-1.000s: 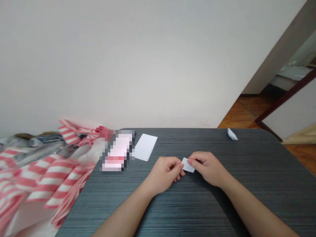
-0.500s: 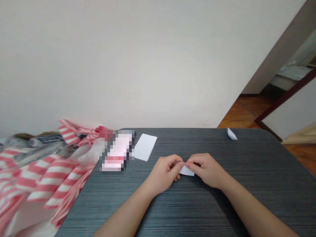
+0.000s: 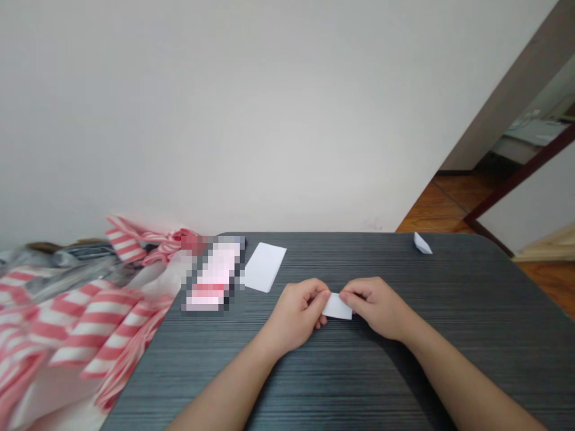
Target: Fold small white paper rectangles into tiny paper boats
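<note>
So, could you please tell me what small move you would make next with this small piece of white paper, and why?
I would probably run the right hand's thumb along the small white paper piece to flatten it, since the left hand and right hand pinch its two ends, leaving its middle exposed.

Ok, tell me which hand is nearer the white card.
Left: the left hand is close, down-right of the white card; the right hand is farther right.
</note>
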`<action>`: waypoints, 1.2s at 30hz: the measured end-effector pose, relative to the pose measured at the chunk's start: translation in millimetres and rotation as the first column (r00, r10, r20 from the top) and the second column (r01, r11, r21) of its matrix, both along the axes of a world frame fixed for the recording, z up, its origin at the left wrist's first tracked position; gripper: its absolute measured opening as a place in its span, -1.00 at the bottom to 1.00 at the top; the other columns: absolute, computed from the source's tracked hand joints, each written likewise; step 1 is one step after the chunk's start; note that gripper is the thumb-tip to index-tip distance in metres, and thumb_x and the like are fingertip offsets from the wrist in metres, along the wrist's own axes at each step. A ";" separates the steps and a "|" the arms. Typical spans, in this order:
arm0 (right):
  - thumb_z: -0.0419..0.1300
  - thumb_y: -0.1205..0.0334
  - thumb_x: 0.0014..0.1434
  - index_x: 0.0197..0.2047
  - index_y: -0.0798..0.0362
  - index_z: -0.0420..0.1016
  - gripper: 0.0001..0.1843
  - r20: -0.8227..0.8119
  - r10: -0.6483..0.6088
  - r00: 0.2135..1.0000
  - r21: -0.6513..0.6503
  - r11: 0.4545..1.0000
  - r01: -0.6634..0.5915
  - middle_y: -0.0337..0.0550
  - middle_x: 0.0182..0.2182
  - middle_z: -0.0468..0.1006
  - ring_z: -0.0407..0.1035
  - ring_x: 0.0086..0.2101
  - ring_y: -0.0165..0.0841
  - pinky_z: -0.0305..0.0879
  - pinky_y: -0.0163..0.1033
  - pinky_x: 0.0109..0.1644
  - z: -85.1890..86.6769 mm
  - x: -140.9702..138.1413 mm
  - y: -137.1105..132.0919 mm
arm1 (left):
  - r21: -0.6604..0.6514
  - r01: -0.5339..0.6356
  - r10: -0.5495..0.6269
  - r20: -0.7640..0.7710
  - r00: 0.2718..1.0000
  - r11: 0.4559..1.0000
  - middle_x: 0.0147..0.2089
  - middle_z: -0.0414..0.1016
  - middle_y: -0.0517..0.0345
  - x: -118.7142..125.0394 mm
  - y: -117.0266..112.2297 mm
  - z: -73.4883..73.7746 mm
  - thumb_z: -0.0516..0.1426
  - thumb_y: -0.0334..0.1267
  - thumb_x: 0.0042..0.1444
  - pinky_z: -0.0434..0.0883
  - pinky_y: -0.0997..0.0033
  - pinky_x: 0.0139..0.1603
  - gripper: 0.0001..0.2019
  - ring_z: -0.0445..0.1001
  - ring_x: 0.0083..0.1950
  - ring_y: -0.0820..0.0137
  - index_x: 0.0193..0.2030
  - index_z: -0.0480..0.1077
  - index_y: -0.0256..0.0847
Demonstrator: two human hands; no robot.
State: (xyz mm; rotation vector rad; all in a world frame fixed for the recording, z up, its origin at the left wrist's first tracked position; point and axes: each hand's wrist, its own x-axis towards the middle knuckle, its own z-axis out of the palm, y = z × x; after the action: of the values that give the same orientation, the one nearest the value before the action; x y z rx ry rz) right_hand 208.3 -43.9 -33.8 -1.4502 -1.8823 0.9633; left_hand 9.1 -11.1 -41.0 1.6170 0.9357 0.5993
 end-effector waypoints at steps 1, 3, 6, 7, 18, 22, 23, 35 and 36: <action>0.11 0.24 0.26 -0.46 0.09 0.53 -0.70 -0.007 -0.005 1.000 -0.020 1.000 0.005 -0.25 -0.57 0.48 0.33 -0.50 -0.39 0.17 -0.35 -0.42 -0.6 0.2 0.2 | 0.002 -0.005 0.005 0.001 1.000 1.000 -0.59 0.43 0.24 0.2 -0.1 -0.2 0.05 -0.12 0.25 0.30 0.56 -0.53 -0.74 0.39 -0.57 0.48 -0.36 0.41 -0.24; 0.10 0.24 0.26 -0.45 0.09 0.54 -0.71 -0.019 -0.018 1.000 -0.065 0.998 0.017 -0.25 -0.58 0.47 0.33 -0.51 -0.40 0.16 -0.35 -0.44 -1.8 1.0 0.3 | 0.006 -0.016 0.016 0.005 1.000 1.000 -0.59 0.43 0.24 0.3 0.1 -1.2 0.05 -0.13 0.26 0.29 0.57 -0.54 -0.74 0.39 -0.58 0.49 -0.36 0.40 -0.24; 0.10 0.26 0.25 -0.46 0.09 0.53 -0.71 -0.013 -0.032 0.999 -0.076 0.997 0.031 -0.25 -0.58 0.48 0.34 -0.51 -0.40 0.17 -0.35 -0.42 -2.0 2.5 0.1 | 0.017 -0.027 0.027 -0.004 1.000 0.999 -0.58 0.43 0.24 0.0 0.6 -2.8 0.05 -0.13 0.26 0.29 0.57 -0.53 -0.74 0.39 -0.58 0.49 -0.35 0.40 -0.24; 0.10 0.26 0.25 -0.48 0.10 0.52 -0.70 -0.005 -0.032 0.999 -0.065 0.997 0.031 -0.25 -0.58 0.48 0.34 -0.51 -0.41 0.17 -0.35 -0.42 -1.6 2.8 0.1 | 0.021 -0.027 0.027 -0.009 1.000 0.999 -0.58 0.43 0.24 -0.1 0.7 -3.1 0.05 -0.13 0.26 0.29 0.56 -0.52 -0.74 0.39 -0.57 0.49 -0.34 0.40 -0.24; 0.11 0.29 0.23 -0.46 0.09 0.52 -0.73 -0.045 -0.055 0.998 -0.062 0.997 0.052 -0.26 -0.57 0.50 0.34 -0.51 -0.42 0.19 -0.36 -0.41 -3.5 5.8 -0.5 | 0.003 -0.053 0.053 0.017 0.998 0.999 -0.58 0.44 0.22 -1.8 3.0 -6.6 0.05 -0.10 0.26 0.30 0.56 -0.53 -0.73 0.39 -0.59 0.49 -0.32 0.40 -0.25; 0.11 0.29 0.24 -0.46 0.09 0.51 -0.74 -0.026 -0.042 0.999 -0.016 0.999 0.042 -0.25 -0.55 0.51 0.35 -0.49 -0.40 0.20 -0.35 -0.39 -3.0 7.2 -0.8 | -0.008 -0.053 0.054 0.017 0.998 0.999 -0.59 0.44 0.22 -1.4 3.0 -6.6 0.06 -0.11 0.24 0.29 0.57 -0.54 -0.74 0.40 -0.58 0.48 -0.34 0.41 -0.25; 0.11 0.29 0.25 -0.46 0.09 0.50 -0.73 -0.017 -0.031 0.999 -0.006 1.000 0.031 -0.25 -0.54 0.52 0.36 -0.48 -0.40 0.20 -0.35 -0.39 -2.9 7.4 -0.8 | -0.014 -0.054 0.054 0.017 0.998 0.998 -0.59 0.44 0.23 -1.2 3.0 -6.5 0.07 -0.12 0.22 0.28 0.57 -0.55 -0.75 0.40 -0.59 0.48 -0.36 0.40 -0.25; 0.14 0.29 0.24 -0.44 0.08 0.53 -0.76 0.045 0.078 0.996 0.074 0.994 -0.081 -0.24 -0.53 0.53 0.36 -0.47 -0.39 0.20 -0.34 -0.37 1.5 1.0 -1.1 | 0.153 0.088 -0.070 -0.121 0.990 0.984 -0.56 0.41 0.22 -2.8 2.0 5.9 0.08 -0.15 0.22 0.16 0.55 -0.52 -0.72 0.30 -0.52 0.49 -0.38 0.52 -0.25; 0.13 0.29 0.24 -0.44 0.08 0.53 -0.76 0.041 0.076 0.996 0.079 0.994 -0.079 -0.23 -0.52 0.53 0.37 -0.47 -0.39 0.20 -0.34 -0.36 1.7 0.0 -1.3 | 0.153 0.092 -0.073 -0.128 0.989 0.984 -0.57 0.40 0.22 -2.9 2.0 7.1 0.07 -0.16 0.23 0.16 0.55 -0.51 -0.70 0.30 -0.52 0.48 -0.40 0.51 -0.25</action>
State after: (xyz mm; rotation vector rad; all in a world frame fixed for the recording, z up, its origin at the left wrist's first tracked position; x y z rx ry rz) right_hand 208.3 -45.2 -32.1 -1.3661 -1.9950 0.8907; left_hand 6.2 -9.1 -33.9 1.8436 0.9238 0.5330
